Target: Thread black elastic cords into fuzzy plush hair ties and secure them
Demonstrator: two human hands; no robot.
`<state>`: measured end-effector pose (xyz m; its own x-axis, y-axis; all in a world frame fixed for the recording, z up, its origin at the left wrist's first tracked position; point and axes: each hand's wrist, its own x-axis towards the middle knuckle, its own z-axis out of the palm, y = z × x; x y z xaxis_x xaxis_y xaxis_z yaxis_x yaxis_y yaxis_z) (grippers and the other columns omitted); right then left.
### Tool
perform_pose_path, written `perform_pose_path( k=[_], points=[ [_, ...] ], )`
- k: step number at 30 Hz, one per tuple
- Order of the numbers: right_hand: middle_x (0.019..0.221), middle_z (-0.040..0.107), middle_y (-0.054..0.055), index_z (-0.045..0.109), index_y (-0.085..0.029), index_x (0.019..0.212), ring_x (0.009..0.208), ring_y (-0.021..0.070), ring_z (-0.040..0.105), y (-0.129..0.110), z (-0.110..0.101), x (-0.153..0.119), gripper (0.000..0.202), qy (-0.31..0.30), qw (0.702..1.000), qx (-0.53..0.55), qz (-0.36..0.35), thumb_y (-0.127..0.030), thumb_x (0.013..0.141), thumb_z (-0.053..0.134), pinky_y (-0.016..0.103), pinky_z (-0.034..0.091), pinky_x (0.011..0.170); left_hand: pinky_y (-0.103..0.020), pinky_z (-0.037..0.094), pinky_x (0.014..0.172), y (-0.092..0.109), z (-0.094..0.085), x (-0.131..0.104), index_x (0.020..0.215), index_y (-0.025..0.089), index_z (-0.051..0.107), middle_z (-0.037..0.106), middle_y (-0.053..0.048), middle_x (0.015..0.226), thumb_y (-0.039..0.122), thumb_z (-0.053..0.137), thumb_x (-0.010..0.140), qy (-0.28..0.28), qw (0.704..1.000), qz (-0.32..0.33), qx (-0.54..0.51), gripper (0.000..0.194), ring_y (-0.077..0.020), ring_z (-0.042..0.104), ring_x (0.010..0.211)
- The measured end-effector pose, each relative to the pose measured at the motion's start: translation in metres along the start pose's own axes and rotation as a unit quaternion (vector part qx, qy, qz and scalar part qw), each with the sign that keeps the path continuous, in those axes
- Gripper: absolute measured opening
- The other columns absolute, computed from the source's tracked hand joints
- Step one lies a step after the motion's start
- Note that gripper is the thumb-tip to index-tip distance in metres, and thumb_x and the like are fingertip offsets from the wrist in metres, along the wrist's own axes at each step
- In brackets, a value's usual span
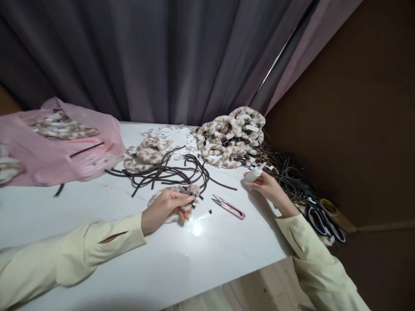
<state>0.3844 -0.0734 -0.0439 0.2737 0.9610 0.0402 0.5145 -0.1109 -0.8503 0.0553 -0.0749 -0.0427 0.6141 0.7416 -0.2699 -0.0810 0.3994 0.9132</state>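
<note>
My left hand [168, 204] is closed on a fluffy white-and-brown fabric ring [194, 190], low over the white table. A dark cord end shows by its fingertips, and part of the ring is hidden behind the hand. Off to the right, my right hand [269, 188] wraps round a small white squeeze bottle [253, 173] with a narrow nozzle, tilted up to the right. Pink-handled thread snips [228, 207] lie on the table between the two hands. A tiny black scrap [210, 211] rests left of the snips.
Dark cords [175, 172] lie loose beyond my left hand. Fluffy rings are piled [230, 138] at the back, with a smaller group [151, 151] left of them. A pink plastic bag [65, 160] holds more fluffy pieces. Black-handled scissors [320, 222] and tangled cords [292, 172] sit far right.
</note>
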Motion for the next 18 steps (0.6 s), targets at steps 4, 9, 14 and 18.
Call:
perform_pose_path(
  k=[4, 9, 14, 18],
  points=[
    [0.081, 0.069, 0.012, 0.059, -0.016, 0.078, 0.079, 0.0275, 0.065, -0.014, -0.014, -0.031, 0.028, 0.037, 0.995, -0.097, 0.0, -0.035, 0.06, 0.07, 0.033, 0.049, 0.064, -0.021, 0.046, 0.047, 0.001, 0.0, 0.0, 0.06, 0.007, 0.065, 0.061, -0.007, 0.055, 0.036, 0.066, 0.073, -0.001, 1.0, -0.003, 0.005, 0.032, -0.0118, 0.056, 0.049],
    [0.086, 0.067, 0.01, 0.059, -0.017, 0.091, 0.072, 0.0211, 0.063, -0.052, 0.025, -0.09, 0.02, -0.049, 0.935, -0.324, -0.139, -0.033, 0.083, 0.051, 0.028, 0.047, 0.061, -0.021, 0.046, 0.047, 0.001, 0.0, 0.0, 0.069, 0.005, 0.067, 0.061, -0.007, 0.058, 0.036, 0.066, 0.072, 0.002, 1.0, -0.01, 0.002, 0.031, -0.011, 0.056, 0.048],
    [0.091, 0.06, 0.012, 0.058, -0.013, 0.085, 0.083, 0.0235, 0.056, -0.062, 0.076, -0.1, 0.011, -0.044, 0.843, -0.482, -0.235, -0.013, 0.083, 0.048, 0.032, 0.046, 0.068, -0.02, 0.044, 0.046, 0.0, 0.0, 0.001, 0.069, 0.004, 0.066, 0.061, -0.006, 0.057, 0.037, 0.067, 0.071, 0.007, 1.0, -0.013, 0.015, 0.033, -0.0106, 0.056, 0.047],
    [0.08, 0.059, 0.011, 0.057, -0.013, 0.075, 0.074, 0.0229, 0.053, -0.046, 0.078, -0.09, 0.02, -0.015, 0.805, -0.529, -0.268, -0.007, 0.084, 0.041, 0.032, 0.042, 0.062, -0.02, 0.044, 0.046, 0.0, -0.001, 0.001, 0.067, 0.005, 0.065, 0.06, -0.006, 0.058, 0.04, 0.068, 0.069, 0.006, 1.0, -0.015, 0.015, 0.036, -0.0106, 0.056, 0.047]
  ],
)
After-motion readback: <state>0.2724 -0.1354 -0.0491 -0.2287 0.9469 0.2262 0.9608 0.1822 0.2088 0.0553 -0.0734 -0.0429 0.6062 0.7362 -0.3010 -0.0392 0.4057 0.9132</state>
